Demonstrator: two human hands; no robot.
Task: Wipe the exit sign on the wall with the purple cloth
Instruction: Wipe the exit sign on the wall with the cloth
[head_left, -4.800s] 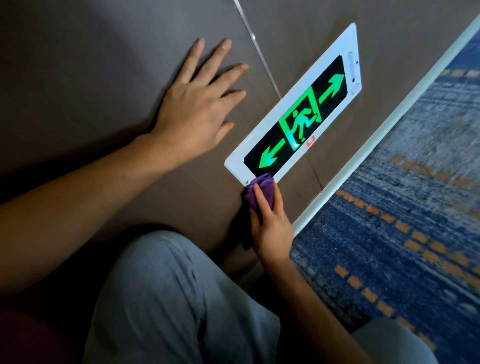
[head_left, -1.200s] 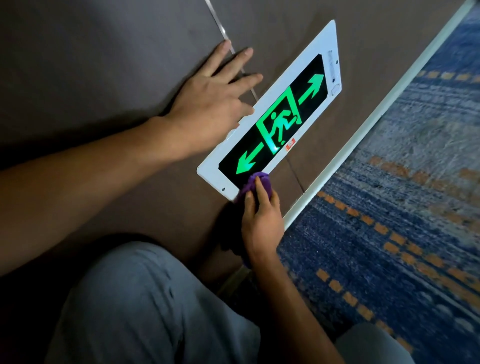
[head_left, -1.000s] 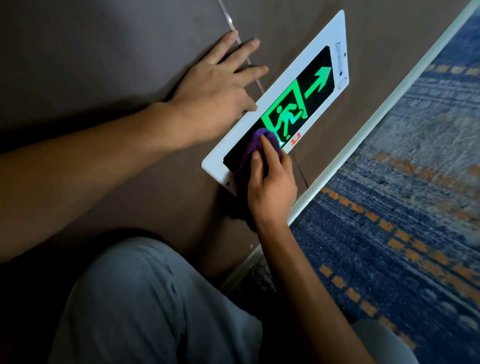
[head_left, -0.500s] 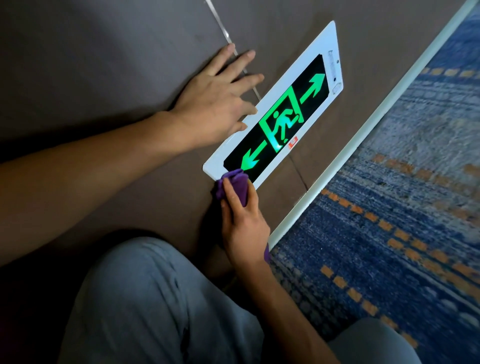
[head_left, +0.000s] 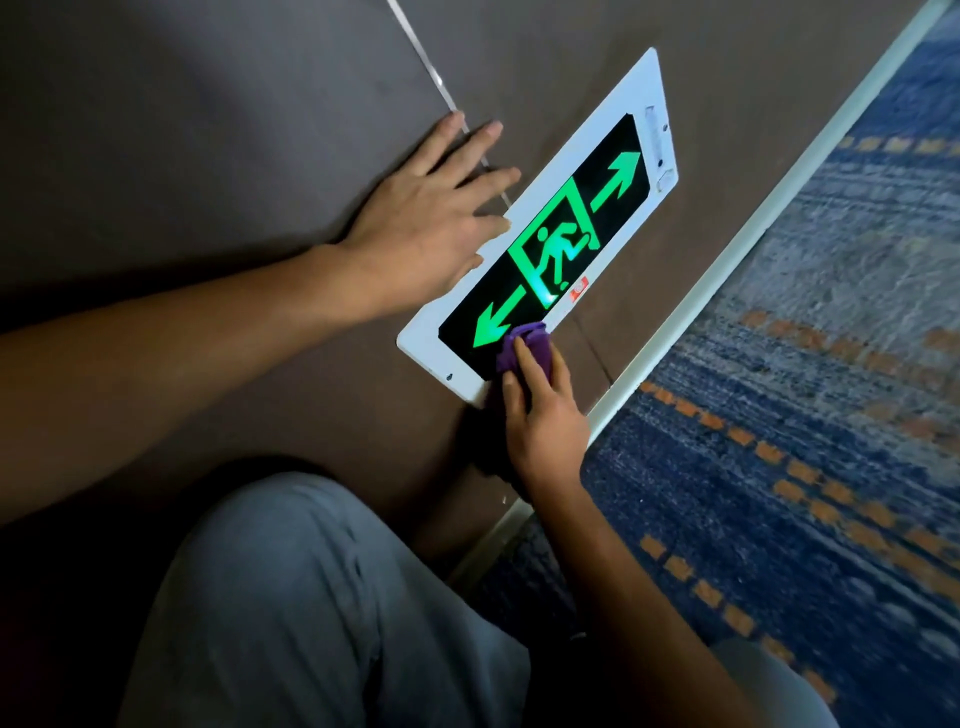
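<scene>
The exit sign (head_left: 610, 150) is a white-framed black panel low on the brown wall, lit with green arrows and a running figure. My right hand (head_left: 545, 421) grips the bunched purple cloth (head_left: 530, 345) and presses it on the sign's lower edge, beside the left-pointing arrow. The hand hides most of the cloth. My left hand (head_left: 431, 223) lies flat on the wall with fingers spread, its edge over the sign's upper white frame.
A pale skirting strip (head_left: 727, 254) runs along the foot of the wall (head_left: 208, 130). Blue carpet with orange dashes (head_left: 805, 441) fills the right side. My knee in grey trousers (head_left: 311, 597) sits close to the wall below the sign.
Over the last second the cloth slid from the sign's middle down to its lower left corner, then a little back right along the lower edge. My left hand stayed flat on the wall.
</scene>
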